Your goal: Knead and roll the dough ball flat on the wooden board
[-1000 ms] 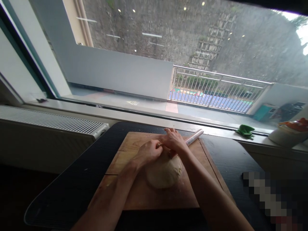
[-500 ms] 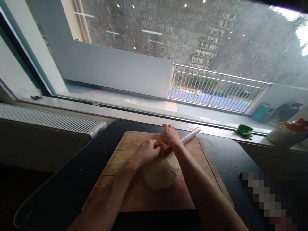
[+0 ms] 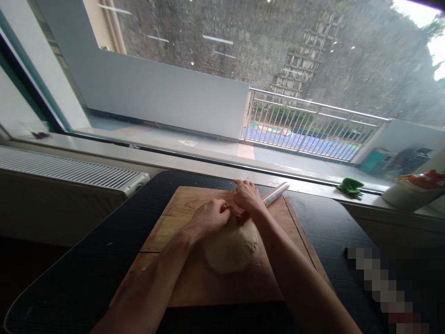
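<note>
A round, flattened lump of pale dough [image 3: 229,250] lies on the wooden board [image 3: 167,273], its right edge rough. My left hand [image 3: 211,214] is at the dough's far left edge with its fingers curled in; what they hold, if anything, is hidden. Just to the right, my right hand [image 3: 247,195] reaches over the far part of the board, palm down with fingers stretched forward. A rolling pin [image 3: 276,193] lies slantwise under the right wrist, its near end close to the dough's far edge. I cannot tell whether the wrist touches it.
The board sits on a black table [image 3: 135,222] against a windowsill [image 3: 194,164]. A radiator [image 3: 76,169] stands to the left. On the sill at the right are a green cloth-like item [image 3: 350,187] and a white tub [image 3: 405,192] with orange things in it.
The view has shifted slightly, moving the scene a little up and left in the picture. Both hands, the dough and the rolling pin keep nearly the same places relative to one another.
</note>
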Demonstrator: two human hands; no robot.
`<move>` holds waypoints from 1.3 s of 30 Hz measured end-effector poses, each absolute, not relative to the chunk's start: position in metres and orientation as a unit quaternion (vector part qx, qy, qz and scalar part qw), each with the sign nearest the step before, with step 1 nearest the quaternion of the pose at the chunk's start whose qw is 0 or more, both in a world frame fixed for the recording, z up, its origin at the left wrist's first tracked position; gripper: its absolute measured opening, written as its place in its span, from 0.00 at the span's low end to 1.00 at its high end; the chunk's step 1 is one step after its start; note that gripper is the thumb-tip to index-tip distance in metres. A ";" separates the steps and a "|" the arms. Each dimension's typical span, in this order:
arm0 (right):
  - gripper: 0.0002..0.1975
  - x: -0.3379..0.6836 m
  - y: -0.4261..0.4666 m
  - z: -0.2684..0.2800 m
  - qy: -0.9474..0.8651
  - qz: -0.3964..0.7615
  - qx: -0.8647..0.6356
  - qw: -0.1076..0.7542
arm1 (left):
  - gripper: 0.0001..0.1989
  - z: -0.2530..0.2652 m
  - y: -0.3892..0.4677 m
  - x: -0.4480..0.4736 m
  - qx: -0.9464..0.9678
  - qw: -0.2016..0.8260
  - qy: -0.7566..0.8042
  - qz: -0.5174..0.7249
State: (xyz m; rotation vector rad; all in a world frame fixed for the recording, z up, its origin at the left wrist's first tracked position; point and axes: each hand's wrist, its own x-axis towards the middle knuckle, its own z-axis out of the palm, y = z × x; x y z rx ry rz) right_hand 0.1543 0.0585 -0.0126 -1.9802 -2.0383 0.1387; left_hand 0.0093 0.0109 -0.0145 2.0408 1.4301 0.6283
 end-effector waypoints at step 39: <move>0.17 0.220 -0.022 -0.002 -0.714 -0.044 -0.676 0.178 | 0.16 -0.013 0.010 0.001 0.690 0.457 0.492 0.271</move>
